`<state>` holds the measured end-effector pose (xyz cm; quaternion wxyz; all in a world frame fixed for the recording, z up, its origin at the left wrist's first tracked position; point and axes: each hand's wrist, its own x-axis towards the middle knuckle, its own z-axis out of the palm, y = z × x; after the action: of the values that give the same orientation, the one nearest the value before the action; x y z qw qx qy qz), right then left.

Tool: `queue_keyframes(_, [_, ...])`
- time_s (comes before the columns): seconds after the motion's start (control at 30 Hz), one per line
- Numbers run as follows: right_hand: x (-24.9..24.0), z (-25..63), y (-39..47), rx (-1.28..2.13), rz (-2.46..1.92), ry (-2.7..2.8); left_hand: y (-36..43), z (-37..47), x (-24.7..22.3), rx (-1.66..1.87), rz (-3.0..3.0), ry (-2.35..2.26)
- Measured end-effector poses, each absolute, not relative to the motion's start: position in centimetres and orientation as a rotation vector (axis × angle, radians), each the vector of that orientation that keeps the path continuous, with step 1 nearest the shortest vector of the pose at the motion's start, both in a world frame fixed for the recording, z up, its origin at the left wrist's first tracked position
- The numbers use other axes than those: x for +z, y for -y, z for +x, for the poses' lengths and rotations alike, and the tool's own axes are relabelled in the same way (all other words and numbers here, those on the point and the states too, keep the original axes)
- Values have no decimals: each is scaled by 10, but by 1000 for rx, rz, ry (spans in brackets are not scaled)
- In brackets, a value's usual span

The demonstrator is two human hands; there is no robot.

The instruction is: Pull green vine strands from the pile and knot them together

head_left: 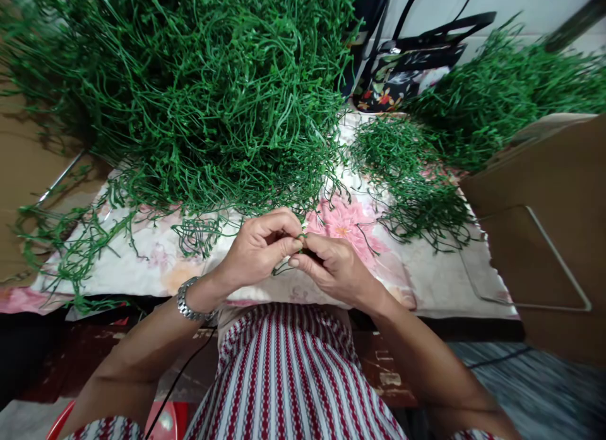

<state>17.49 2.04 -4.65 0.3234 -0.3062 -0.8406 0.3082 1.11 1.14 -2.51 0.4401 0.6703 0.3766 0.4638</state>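
Observation:
My left hand (260,245), with a metal watch on its wrist, is closed in a pinch at the middle of the cloth-covered table. My right hand (335,266) meets it there, thumb and fingers pinched together. Between the fingertips of both is a thin green plastic stem (303,235), with a small pale tip showing above; most of it is hidden. Just beyond my hands rises a big heap of green artificial stems (222,105). A few loose stems (196,233) lie on the cloth left of my left hand.
Smaller stem piles (426,206) lie to the right, with another large heap (530,86) behind. A flowered handbag (398,74) stands at the back. Cardboard (544,238) with a bent wire frame borders the right; more cardboard (33,162) is at left. Floral cloth (445,282) covers the table.

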Motion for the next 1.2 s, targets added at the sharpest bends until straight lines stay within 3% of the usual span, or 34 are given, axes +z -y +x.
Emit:
queue_keyframes(0.23, [-48,170,-19,1175,-555,2067,-7,7,-28,1097,1280,-719])
queue_keyframes(0.5, [-57,177,-14,296,-465,2454,4,4,-29,962,1407,-834])
queue_keyframes(0.6, [-57,182,-13,140,-441,2469,8,3,-32,924,1486,-837])
queue_keyframes(0.73, [-57,187,-15,128,-457,2487,9,3,-37,955,1501,-813])
queue_keyframes(1.03, [-56,182,-9,531,-587,2339,12,0,-36,997,1491,-627])
queue_keyframes(1.2, [-56,184,-9,300,-545,2600,14,2,-36,792,1710,-858])
